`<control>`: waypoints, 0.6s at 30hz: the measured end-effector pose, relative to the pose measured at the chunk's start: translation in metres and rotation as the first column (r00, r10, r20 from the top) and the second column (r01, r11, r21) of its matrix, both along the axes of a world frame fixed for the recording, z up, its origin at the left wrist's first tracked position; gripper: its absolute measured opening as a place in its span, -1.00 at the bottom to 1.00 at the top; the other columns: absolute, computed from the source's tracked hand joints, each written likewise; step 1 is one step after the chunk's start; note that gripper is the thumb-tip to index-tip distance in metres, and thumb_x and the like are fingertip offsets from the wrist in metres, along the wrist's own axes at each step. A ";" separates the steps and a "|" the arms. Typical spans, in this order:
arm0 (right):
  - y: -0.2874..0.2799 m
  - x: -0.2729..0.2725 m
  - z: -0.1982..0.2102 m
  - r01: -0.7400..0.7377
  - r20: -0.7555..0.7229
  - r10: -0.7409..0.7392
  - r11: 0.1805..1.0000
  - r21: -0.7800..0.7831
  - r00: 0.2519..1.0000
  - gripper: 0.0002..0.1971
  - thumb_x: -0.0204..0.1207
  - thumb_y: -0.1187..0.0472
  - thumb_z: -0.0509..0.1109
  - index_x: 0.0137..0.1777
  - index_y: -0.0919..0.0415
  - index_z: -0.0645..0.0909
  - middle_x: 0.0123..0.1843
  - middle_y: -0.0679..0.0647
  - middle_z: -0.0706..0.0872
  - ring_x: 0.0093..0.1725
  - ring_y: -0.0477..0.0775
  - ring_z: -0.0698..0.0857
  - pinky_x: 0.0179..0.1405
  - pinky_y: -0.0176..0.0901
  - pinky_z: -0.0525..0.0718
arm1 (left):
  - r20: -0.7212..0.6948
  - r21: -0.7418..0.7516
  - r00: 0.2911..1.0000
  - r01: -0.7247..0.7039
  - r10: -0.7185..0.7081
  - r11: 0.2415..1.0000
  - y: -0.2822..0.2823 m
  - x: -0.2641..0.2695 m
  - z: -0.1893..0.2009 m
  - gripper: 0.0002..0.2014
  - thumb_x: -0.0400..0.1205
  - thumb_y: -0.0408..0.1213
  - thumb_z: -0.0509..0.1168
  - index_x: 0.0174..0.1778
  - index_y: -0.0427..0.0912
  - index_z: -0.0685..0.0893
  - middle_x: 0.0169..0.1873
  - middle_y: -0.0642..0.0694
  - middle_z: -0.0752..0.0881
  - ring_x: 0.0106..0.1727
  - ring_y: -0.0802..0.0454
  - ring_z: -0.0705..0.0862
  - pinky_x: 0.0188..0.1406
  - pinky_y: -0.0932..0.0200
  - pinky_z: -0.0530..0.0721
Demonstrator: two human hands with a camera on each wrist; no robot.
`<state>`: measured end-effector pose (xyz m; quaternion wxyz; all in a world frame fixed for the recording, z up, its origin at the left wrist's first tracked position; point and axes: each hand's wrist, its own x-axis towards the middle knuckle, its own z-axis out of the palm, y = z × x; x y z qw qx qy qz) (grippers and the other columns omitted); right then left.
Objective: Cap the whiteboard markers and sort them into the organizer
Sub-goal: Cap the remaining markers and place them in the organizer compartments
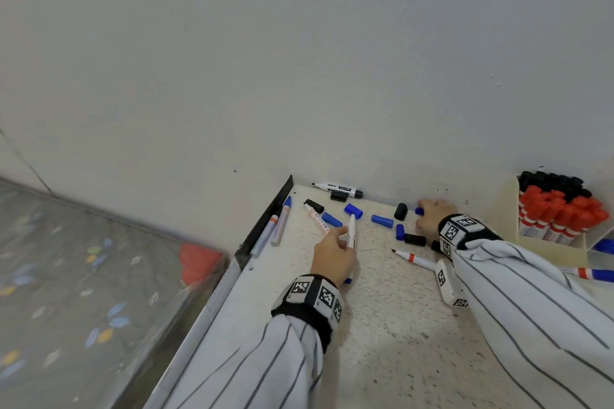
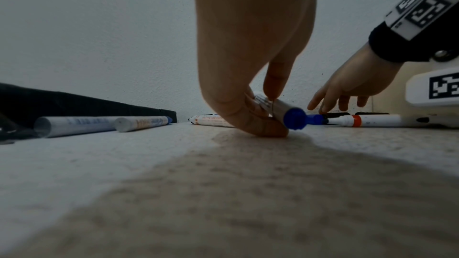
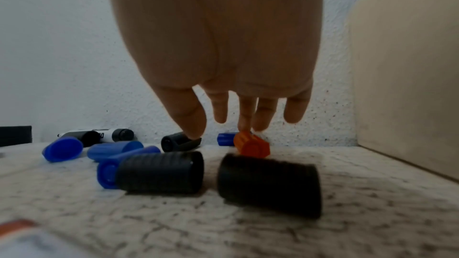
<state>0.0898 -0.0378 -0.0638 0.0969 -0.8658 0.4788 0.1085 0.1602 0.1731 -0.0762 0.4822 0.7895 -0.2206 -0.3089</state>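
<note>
Left hand grip pinches blue marker on table; right hand grip spread, fingertips touching orange cap.

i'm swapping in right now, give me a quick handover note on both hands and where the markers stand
Left hand pinches a blue marker, uncapped by the look of it.
Right hand is open, fingers reaching down onto an orange cap by the wall.
Done: the organizer holds capped red and black markers.
Left: loose blue caps, black caps and several uncapped markers, one a red marker, lie on the table.
</note>
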 end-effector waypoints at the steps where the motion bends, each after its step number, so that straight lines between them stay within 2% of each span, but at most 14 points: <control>1: 0.000 0.001 0.000 -0.013 -0.031 0.013 1.000 -0.003 0.999 -0.65 0.54 0.20 0.22 0.33 0.14 0.42 0.31 0.19 0.53 0.26 0.19 0.53 0.17 -0.07 0.50 | -0.007 -0.006 1.000 -0.003 0.003 1.000 0.000 0.000 0.000 -0.53 0.65 -0.44 0.16 0.50 -0.07 0.37 0.33 -0.11 0.55 0.07 0.17 0.47 -0.06 0.38 0.50; 3: 0.001 0.002 -0.001 -0.030 -0.089 0.031 0.999 0.011 0.996 -0.65 0.55 0.15 0.22 0.32 0.13 0.44 0.27 0.13 0.59 0.21 0.13 0.57 0.17 -0.11 0.53 | -0.012 -0.018 1.000 -0.005 0.005 1.000 -0.001 0.000 -0.002 -0.53 0.65 -0.43 0.17 0.49 -0.07 0.38 0.32 -0.11 0.56 0.05 0.16 0.49 -0.09 0.38 0.52; 6: -0.009 0.000 -0.010 0.001 -0.088 0.001 1.000 0.026 0.996 -0.67 0.48 0.08 0.25 0.25 0.03 0.51 0.20 0.06 0.61 0.23 0.15 0.53 0.36 0.10 0.44 | -0.004 -0.026 1.000 0.000 0.000 1.000 -0.001 0.000 -0.002 -0.56 0.66 -0.41 0.17 0.47 -0.07 0.40 0.29 -0.12 0.57 0.07 0.12 0.53 -0.03 0.34 0.55; 8: -0.007 -0.002 -0.008 0.024 -0.041 -0.024 1.000 -0.011 0.999 -0.81 0.49 0.04 0.26 0.09 -0.04 0.51 0.11 0.00 0.60 0.24 0.14 0.49 0.38 0.14 0.35 | -0.005 -0.032 1.000 0.005 -0.005 0.999 -0.001 0.000 -0.003 -0.58 0.66 -0.38 0.15 0.46 -0.07 0.41 0.23 -0.13 0.60 0.09 0.04 0.60 0.02 0.25 0.62; 10: 0.000 -0.006 0.001 0.061 0.057 -0.057 0.995 -0.075 0.997 -0.95 0.54 0.08 0.25 -0.03 -0.07 0.46 0.04 -0.01 0.59 0.19 0.12 0.49 0.33 0.06 0.31 | -0.020 -0.034 1.000 0.017 -0.017 0.999 -0.001 -0.001 -0.004 -0.62 0.68 -0.34 0.13 0.44 -0.07 0.42 0.22 -0.14 0.60 0.12 -0.07 0.64 0.03 0.15 0.65; 13: 0.005 -0.007 0.009 0.104 0.283 -0.069 0.988 -0.110 0.956 -0.91 0.58 0.24 0.20 -0.04 0.04 0.48 -0.04 0.05 0.62 0.03 0.12 0.54 0.24 0.05 0.32 | -0.050 -0.041 0.999 0.009 -0.011 0.999 -0.002 -0.003 -0.002 -0.65 0.70 -0.29 0.09 0.42 -0.07 0.42 0.28 -0.15 0.56 0.22 -0.17 0.64 0.13 0.08 0.64; 16: 0.010 -0.010 0.019 0.009 0.531 -0.018 1.000 0.018 0.847 -0.84 0.58 0.36 0.20 0.11 0.17 0.44 0.10 0.18 0.62 0.07 0.19 0.59 0.15 -0.01 0.51 | -0.040 -0.074 0.999 0.001 -0.004 0.997 -0.002 -0.003 -0.002 -0.65 0.69 -0.30 0.10 0.41 -0.10 0.44 0.23 -0.14 0.59 0.05 -0.07 0.65 0.00 0.16 0.63; 18: 0.020 -0.013 0.026 -0.087 0.617 0.025 0.994 0.071 0.786 -0.77 0.59 0.39 0.22 0.22 0.23 0.46 0.17 0.20 0.61 0.12 0.15 0.59 0.09 -0.16 0.50 | -0.020 -0.103 1.000 0.018 -0.020 0.995 -0.003 -0.003 -0.003 -0.67 0.69 -0.33 0.11 0.39 -0.13 0.47 0.17 -0.12 0.60 -0.02 -0.01 0.63 -0.10 0.25 0.62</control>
